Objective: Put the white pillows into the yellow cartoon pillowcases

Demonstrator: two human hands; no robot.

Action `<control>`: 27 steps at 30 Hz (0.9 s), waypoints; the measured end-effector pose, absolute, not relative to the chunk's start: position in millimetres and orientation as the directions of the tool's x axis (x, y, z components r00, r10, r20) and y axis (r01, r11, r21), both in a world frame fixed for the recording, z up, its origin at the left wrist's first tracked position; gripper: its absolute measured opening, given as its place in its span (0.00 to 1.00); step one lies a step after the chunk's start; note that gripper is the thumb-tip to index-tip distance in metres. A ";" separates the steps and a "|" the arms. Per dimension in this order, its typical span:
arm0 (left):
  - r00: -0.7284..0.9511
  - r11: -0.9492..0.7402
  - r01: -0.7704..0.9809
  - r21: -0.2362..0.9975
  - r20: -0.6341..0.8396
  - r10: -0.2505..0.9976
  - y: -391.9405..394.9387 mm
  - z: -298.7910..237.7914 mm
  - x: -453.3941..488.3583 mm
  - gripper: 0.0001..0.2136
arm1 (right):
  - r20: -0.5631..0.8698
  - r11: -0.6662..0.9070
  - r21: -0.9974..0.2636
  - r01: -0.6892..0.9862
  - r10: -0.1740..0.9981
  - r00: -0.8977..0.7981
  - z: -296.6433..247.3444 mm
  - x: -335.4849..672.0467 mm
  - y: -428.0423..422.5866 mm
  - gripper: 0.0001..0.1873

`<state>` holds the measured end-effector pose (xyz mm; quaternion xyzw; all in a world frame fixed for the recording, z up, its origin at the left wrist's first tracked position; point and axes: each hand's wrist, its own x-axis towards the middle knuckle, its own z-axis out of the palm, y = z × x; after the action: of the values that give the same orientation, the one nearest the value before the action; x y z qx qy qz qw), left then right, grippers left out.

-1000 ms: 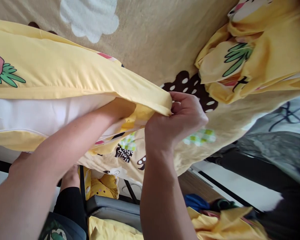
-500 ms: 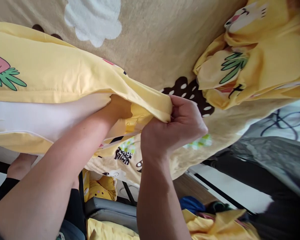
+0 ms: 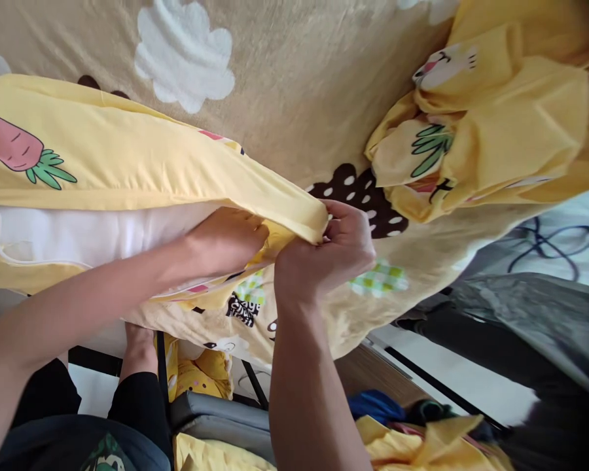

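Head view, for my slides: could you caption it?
Left hand inside an open carrot-print yellow cover, right hand gripping its edge, over a beige blanket.

way into the yellow cover (image 3: 127,157) is the long slit, with white fabric (image 3: 78,229) filling the left stretch. left hand (image 3: 230,239) pretty much plugs the other end, and the right hand (image 3: 326,252) grips the edge right beside it, so tight squeeze. open room over the beige blanket (image 3: 285,85) until bunched yellow cloth (image 3: 515,124) blocks the right.
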<state>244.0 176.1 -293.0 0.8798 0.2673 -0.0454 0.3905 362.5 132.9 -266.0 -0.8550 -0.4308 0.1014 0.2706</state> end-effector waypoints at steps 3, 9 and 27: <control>0.915 -0.665 0.401 0.630 -0.237 0.328 158.0 -285.0 197.2 0.16 | 0.060 -0.482 -0.516 0.708 0.804 0.591 -268.9 361.7 127.5 0.14; 0.963 -0.784 0.241 0.572 -0.043 0.265 156.6 -276.6 160.2 0.13 | -0.179 -0.548 -0.545 0.634 0.815 0.551 -270.7 362.5 101.9 0.15; 0.899 -0.024 0.362 0.932 -0.343 0.272 118.7 -268.5 168.5 0.11 | -0.434 0.195 -0.443 0.875 0.808 -0.399 -244.0 299.7 1.6 0.07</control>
<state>168.5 118.7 -268.5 0.7146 0.2218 -0.0342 0.6626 299.7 1.6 -244.0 -0.5455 -0.7712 0.3239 -0.0522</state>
